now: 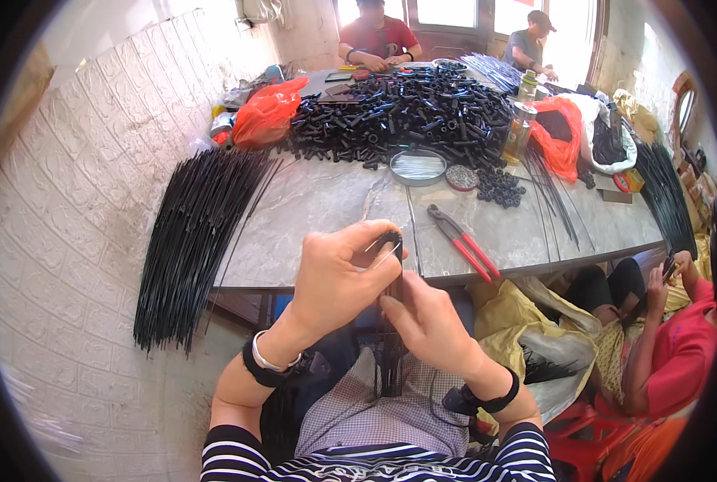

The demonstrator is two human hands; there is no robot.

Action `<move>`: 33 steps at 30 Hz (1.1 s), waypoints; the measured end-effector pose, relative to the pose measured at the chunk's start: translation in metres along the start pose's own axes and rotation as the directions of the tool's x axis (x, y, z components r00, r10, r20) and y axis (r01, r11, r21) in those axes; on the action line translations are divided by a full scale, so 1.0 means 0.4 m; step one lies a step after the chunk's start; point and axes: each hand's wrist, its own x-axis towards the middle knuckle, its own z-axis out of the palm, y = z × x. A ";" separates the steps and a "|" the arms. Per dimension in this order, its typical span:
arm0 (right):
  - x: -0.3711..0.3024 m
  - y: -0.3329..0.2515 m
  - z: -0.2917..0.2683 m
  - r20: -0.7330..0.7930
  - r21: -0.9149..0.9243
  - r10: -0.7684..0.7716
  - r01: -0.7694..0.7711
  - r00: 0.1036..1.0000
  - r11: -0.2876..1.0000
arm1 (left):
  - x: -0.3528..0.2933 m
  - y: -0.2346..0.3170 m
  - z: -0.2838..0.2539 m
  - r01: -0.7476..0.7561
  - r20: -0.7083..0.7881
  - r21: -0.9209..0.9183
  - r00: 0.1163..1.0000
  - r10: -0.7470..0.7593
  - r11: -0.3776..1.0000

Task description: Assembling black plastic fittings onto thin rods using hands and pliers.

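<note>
Above my lap, my left hand is closed in a pinch around the top of a bundle of thin black rods. A fine silvery wire sticks out between its thumb and fingers. Just below and to the right, my right hand is closed on the same bundle, its fingers partly hidden behind it. The rods hang down over a checked apron. On the table beyond my hands lie pliers with red handles.
A large heap of black tubular parts covers the far half of the grey table. Long black rods overhang its left edge. A round dish of thin pins stands mid-table. A co-worker sits close on the right, beside yellow sacks.
</note>
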 end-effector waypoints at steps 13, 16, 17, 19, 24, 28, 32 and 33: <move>0.014 0.001 -0.045 -0.119 -0.144 -0.186 0.169 0.975 0.975 | 0.016 -0.018 0.011 -0.113 0.028 -0.077 0.993 0.115 0.991; 0.020 0.004 -0.049 -0.079 0.148 -0.089 0.100 0.993 0.984 | 0.023 -0.026 0.003 -0.139 0.069 -0.124 0.987 0.148 0.983; 0.023 0.012 -0.048 -0.091 0.114 -0.105 0.115 0.990 0.987 | 0.026 -0.026 0.002 -0.101 0.082 -0.154 0.990 0.114 0.983; 0.028 0.019 -0.051 -0.116 0.077 -0.112 0.121 0.987 0.990 | 0.029 -0.019 0.002 -0.172 0.080 -0.046 0.981 0.175 0.984; 0.037 0.013 -0.043 -0.148 -0.245 -0.327 0.285 0.933 0.927 | 0.036 -0.017 -0.004 -0.319 0.076 0.142 0.947 0.312 0.937; 0.046 0.026 -0.099 0.092 -0.073 -0.194 0.201 0.977 0.977 | 0.021 -0.031 -0.014 -0.207 0.010 0.054 0.978 0.207 0.977; 0.107 0.133 -0.259 0.093 -0.220 0.097 -0.074 0.991 0.973 | -0.008 -0.037 -0.027 -0.133 -0.010 0.023 0.991 0.133 0.991; 0.133 0.185 -0.313 -0.077 -0.402 0.081 -0.105 0.994 0.909 | -0.011 -0.029 -0.027 -0.135 -0.007 0.017 0.991 0.135 0.991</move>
